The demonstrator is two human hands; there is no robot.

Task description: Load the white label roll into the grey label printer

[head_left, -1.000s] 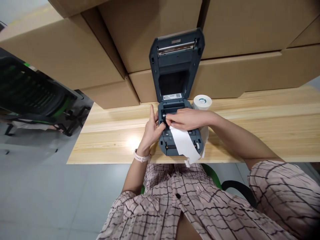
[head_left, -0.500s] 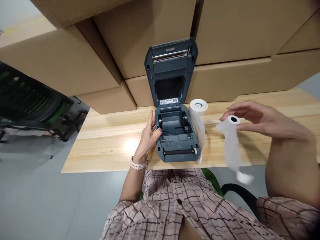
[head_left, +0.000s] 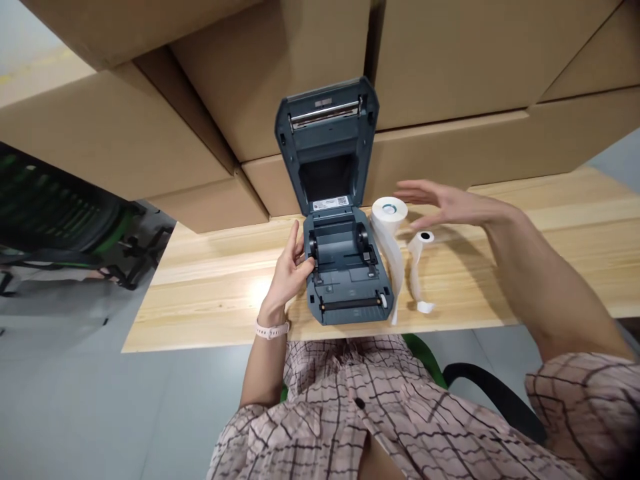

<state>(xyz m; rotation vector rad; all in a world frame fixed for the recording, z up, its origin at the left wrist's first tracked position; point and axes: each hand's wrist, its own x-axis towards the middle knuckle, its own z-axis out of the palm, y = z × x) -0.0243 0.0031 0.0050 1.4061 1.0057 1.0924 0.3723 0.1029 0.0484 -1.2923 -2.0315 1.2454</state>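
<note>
A dark grey label printer (head_left: 345, 273) stands on the table with its lid (head_left: 327, 143) tilted up and back. Inside, the bay between two black roll holders has no roll in it. My left hand (head_left: 290, 270) grips the printer's left side, thumb over the rim. Right of the printer is a large white label roll (head_left: 389, 211), its loose strip trailing toward me. Beside it stands a small white paper roll (head_left: 425, 238), also with a loose tail. Just right of the large roll, my right hand (head_left: 440, 202) hovers with fingers spread, holding nothing.
Large cardboard boxes (head_left: 450, 67) are stacked along the back of the wooden table (head_left: 200, 293), close behind the raised lid. The table's front edge runs near my lap. A dark chair with green parts (head_left: 55, 207) stands on the floor at left.
My right hand has set the small paper roll down on the table, let go, and moved left toward the large label roll. My left hand stays on the printer; the view has shifted slightly.
</note>
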